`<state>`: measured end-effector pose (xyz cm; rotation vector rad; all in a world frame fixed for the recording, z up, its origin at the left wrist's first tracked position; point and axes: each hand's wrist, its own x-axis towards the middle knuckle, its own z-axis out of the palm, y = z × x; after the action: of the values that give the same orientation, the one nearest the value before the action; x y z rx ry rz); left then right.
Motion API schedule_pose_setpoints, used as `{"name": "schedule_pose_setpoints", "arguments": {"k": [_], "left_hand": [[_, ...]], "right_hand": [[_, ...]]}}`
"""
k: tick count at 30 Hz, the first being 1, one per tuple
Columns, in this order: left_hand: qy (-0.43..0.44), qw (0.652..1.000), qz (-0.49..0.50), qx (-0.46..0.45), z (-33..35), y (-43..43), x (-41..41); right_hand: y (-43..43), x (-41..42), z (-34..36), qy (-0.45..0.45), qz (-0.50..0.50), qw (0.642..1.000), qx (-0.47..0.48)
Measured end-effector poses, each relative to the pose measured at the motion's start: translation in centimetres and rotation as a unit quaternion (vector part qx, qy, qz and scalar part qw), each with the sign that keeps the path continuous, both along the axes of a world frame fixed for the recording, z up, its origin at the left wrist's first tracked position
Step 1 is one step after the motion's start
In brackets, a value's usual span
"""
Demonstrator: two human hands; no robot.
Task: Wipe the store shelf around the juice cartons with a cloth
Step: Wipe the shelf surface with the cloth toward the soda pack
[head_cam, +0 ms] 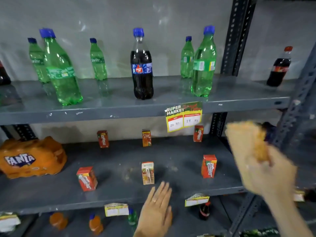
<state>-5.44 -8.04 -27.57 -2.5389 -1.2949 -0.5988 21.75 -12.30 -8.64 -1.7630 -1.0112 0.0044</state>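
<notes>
Several small juice cartons stand spaced out on the grey middle shelf (pixel 123 195): a front row with a red carton (pixel 86 178), a pale carton (pixel 148 172) and a red carton (pixel 209 166), and a back row behind them (pixel 146 138). Dust specks lie around the pale front carton. My right hand (pixel 268 175) is raised at the shelf's right end, blurred, shut on an orange-tan cloth (pixel 246 141). My left hand (pixel 158 207) hovers flat with fingers apart over the shelf's front edge, just below the pale carton, holding nothing.
A Fanta multipack (pixel 32 158) sits at the shelf's left. Green and dark soda bottles (pixel 142 65) stand on the upper shelf. A yellow price tag (pixel 183 117) hangs from it. Dark uprights (pixel 294 113) frame the right side. Small bottles sit on the lower shelf.
</notes>
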Motion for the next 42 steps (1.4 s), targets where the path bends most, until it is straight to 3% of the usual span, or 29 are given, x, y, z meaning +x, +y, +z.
{"name": "schedule_pose_setpoints", "arguments": {"k": [3,5,9,14,17,21,24,26,29,32,37,42], "left_hand": [[0.026,0.998,0.038,-0.030,-4.4,-0.8,-4.1],[0.038,0.996,0.074,-0.037,-5.9,-0.8,-6.6],[0.106,0.983,0.095,-0.115,-7.0,-0.5,-8.8],[0.106,0.974,0.151,-0.130,-6.0,0.6,-9.6],[0.110,0.973,0.145,-0.142,-5.7,1.2,-9.8],[0.110,0.972,0.142,-0.154,-6.1,1.3,-10.2],[0.115,0.971,0.148,-0.149,-5.9,1.3,-9.9],[0.116,0.971,0.151,-0.145,-5.7,1.2,-10.1],[0.103,0.971,0.170,-0.133,-5.7,1.1,-11.2],[0.093,0.968,0.192,-0.128,-5.5,0.9,-13.1],[0.086,0.959,0.228,-0.145,-5.1,0.7,-15.5],[0.071,0.962,0.226,-0.139,-5.2,0.6,-16.4]], "right_hand": [[1.5,-3.7,-5.8,-0.070,0.128,0.979,-0.145],[4.4,-5.6,-8.3,-0.161,0.190,0.950,-0.188],[12.5,-8.8,-10.4,-0.314,0.215,0.895,-0.233],[15.5,-10.4,-15.0,-0.392,0.294,0.779,-0.392],[12.4,-10.6,-17.6,-0.421,0.355,0.737,-0.392],[6.3,-9.3,-18.0,-0.440,0.419,0.726,-0.321],[5.8,-7.7,-14.8,-0.310,0.454,0.736,-0.395],[8.0,-7.5,-12.1,-0.273,0.431,0.771,-0.382],[13.1,-7.9,-9.6,-0.291,0.367,0.833,-0.297],[19.0,-8.9,-10.4,-0.301,0.309,0.848,-0.308],[20.8,-10.8,-15.3,-0.322,0.299,0.777,-0.451],[14.6,-12.9,-17.7,-0.452,0.329,0.707,-0.433]]}}
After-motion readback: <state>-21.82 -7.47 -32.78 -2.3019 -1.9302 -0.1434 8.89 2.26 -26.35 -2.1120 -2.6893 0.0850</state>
